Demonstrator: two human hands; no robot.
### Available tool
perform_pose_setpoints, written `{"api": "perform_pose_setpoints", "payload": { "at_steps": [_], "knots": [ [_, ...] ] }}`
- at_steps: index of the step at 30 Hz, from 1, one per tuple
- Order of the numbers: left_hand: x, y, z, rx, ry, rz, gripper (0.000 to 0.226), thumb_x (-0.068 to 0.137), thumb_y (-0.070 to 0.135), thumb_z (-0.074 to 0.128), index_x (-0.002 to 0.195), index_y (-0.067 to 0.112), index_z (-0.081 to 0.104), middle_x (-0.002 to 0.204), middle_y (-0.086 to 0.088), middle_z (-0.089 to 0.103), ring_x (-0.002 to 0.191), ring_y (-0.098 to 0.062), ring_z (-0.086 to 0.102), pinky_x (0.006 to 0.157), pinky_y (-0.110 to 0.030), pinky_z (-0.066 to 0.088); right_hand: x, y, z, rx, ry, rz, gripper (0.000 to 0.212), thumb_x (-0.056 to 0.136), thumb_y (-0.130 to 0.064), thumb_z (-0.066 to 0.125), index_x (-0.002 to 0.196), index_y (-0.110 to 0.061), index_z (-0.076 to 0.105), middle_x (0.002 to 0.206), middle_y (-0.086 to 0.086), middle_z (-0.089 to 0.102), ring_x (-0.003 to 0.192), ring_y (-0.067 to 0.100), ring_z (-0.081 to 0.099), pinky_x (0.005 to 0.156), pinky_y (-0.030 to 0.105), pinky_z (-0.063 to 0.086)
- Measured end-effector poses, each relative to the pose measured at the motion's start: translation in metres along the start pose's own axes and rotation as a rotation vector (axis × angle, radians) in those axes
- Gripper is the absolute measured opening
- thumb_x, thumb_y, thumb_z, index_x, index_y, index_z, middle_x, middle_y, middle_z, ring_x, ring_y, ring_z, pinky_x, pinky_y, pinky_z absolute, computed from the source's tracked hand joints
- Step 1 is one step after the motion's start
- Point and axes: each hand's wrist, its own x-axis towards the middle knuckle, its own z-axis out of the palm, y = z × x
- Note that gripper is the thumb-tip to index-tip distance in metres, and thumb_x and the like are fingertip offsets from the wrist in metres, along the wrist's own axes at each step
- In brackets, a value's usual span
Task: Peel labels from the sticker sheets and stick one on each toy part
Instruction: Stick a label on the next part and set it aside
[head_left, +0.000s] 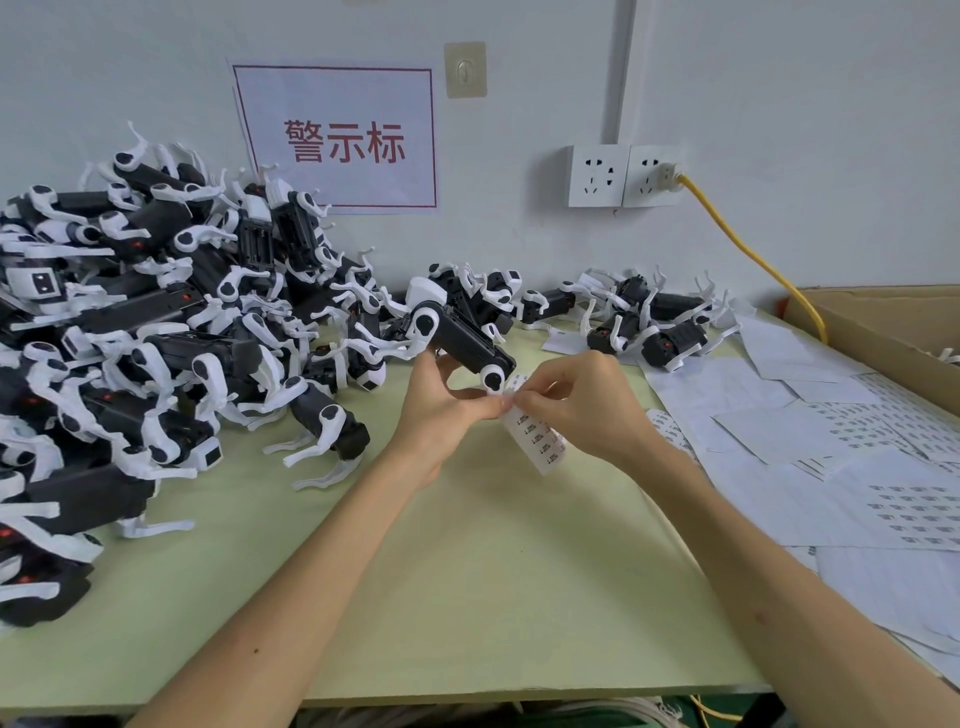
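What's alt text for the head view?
The left hand holds a black-and-white toy part over a green table while the right hand pinches the top of a label strip beside it. A toy pile lies left; sticker sheets lie right.

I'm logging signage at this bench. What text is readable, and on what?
"警示标", red print: paper sign on the wall.
Label strip pinched by the right hand: print too small to read.
Sticker sheets at right: too small to read.
Toy part in the left hand: no readable text.
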Motion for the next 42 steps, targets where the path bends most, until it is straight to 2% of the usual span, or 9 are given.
{"api": "perform_pose_setpoints", "payload": {
  "at_steps": [5, 11, 16, 19, 23, 26, 30, 34, 42],
  "knots": [
    [-0.001, 0.001, 0.001, -0.002, -0.021, -0.003, 0.072, 0.074, -0.012, 0.082, 0.131, 0.015, 0.047, 0.138, -0.006, 0.061, 0.103, -0.035, 0.072, 0.096, -0.059, 0.056, -0.001, -0.002, 0.004, -0.011, 0.015, 0.008, 0.02, 0.085, -0.011, 0.069, 0.068, -0.021, 0.071, 0.065, -0.014, 0.068, 0.06, 0.003, 0.065, 0.053, 0.013, 0.044],
    [0.001, 0.002, -0.001, -0.002, -0.003, -0.006, 0.07, 0.075, -0.017, 0.077, 0.131, 0.011, 0.046, 0.138, -0.008, 0.06, 0.096, -0.027, 0.07, 0.09, -0.053, 0.06, 0.002, 0.002, 0.002, 0.021, 0.061, 0.036, 0.017, 0.088, -0.007, 0.065, 0.076, -0.013, 0.075, 0.072, -0.005, 0.074, 0.066, 0.01, 0.071, 0.069, 0.039, 0.06],
    [0.005, -0.003, -0.003, 0.054, 0.106, -0.028, 0.062, 0.076, -0.013, 0.079, 0.12, 0.016, 0.047, 0.117, 0.011, 0.059, 0.08, 0.008, 0.066, 0.061, -0.018, 0.056, 0.004, 0.005, -0.001, 0.093, 0.139, 0.032, 0.015, 0.093, -0.014, 0.068, 0.08, -0.02, 0.072, 0.066, -0.005, 0.072, 0.058, 0.005, 0.07, 0.061, 0.031, 0.057],
    [0.009, -0.005, -0.008, 0.114, 0.273, -0.039, 0.06, 0.076, 0.002, 0.085, 0.117, 0.021, 0.045, 0.102, 0.021, 0.053, 0.089, 0.007, 0.056, 0.08, -0.018, 0.045, 0.004, 0.005, -0.001, 0.125, 0.14, 0.016, 0.014, 0.092, -0.026, 0.073, 0.078, -0.028, 0.07, 0.066, -0.006, 0.071, 0.056, 0.007, 0.068, 0.05, 0.021, 0.049],
    [0.008, 0.003, -0.016, 0.08, 0.398, 0.033, 0.055, 0.078, 0.013, 0.086, 0.112, 0.021, 0.043, 0.1, 0.015, 0.058, 0.09, 0.002, 0.059, 0.077, -0.016, 0.041, 0.004, 0.003, -0.001, 0.143, 0.145, 0.002, 0.021, 0.091, -0.039, 0.074, 0.075, -0.026, 0.069, 0.065, -0.006, 0.07, 0.055, 0.014, 0.066, 0.048, 0.02, 0.048],
    [0.007, 0.016, -0.018, -0.199, 0.189, 0.017, 0.033, 0.086, 0.003, 0.075, 0.108, 0.009, 0.051, 0.099, -0.003, 0.068, 0.09, -0.021, 0.073, 0.077, -0.033, 0.058, 0.004, 0.003, -0.001, 0.125, 0.131, -0.039, 0.027, 0.091, -0.045, 0.072, 0.073, -0.025, 0.069, 0.064, -0.007, 0.069, 0.055, 0.017, 0.064, 0.054, 0.03, 0.051],
    [0.0, 0.023, -0.017, -0.624, -0.229, -0.117, 0.009, 0.09, 0.006, 0.061, 0.088, 0.003, 0.069, 0.096, -0.012, 0.068, 0.093, -0.028, 0.074, 0.079, -0.042, 0.061, 0.003, 0.004, 0.0, 0.111, 0.106, -0.053, 0.032, 0.088, -0.052, 0.071, 0.072, -0.024, 0.07, 0.062, -0.009, 0.068, 0.057, 0.018, 0.063, 0.057, 0.033, 0.05],
    [-0.005, 0.025, -0.014, -0.672, -0.25, -0.13, 0.023, 0.089, 0.006, 0.058, 0.071, 0.006, 0.073, 0.097, -0.015, 0.066, 0.094, -0.029, 0.074, 0.077, -0.043, 0.062, 0.004, 0.004, 0.0, 0.106, 0.095, -0.077, 0.034, 0.085, -0.056, 0.069, 0.072, -0.025, 0.071, 0.06, -0.012, 0.067, 0.056, 0.013, 0.061, 0.055, 0.026, 0.048],
    [-0.004, 0.027, -0.017, -0.699, -0.242, -0.135, 0.012, 0.086, 0.004, 0.061, 0.085, 0.0, 0.072, 0.094, -0.014, 0.069, 0.094, -0.03, 0.074, 0.079, -0.044, 0.062, 0.003, 0.003, 0.0, 0.107, 0.046, -0.075, 0.031, 0.089, -0.052, 0.071, 0.073, -0.026, 0.072, 0.061, -0.007, 0.068, 0.056, 0.02, 0.061, 0.055, 0.036, 0.051]
  ]
}}
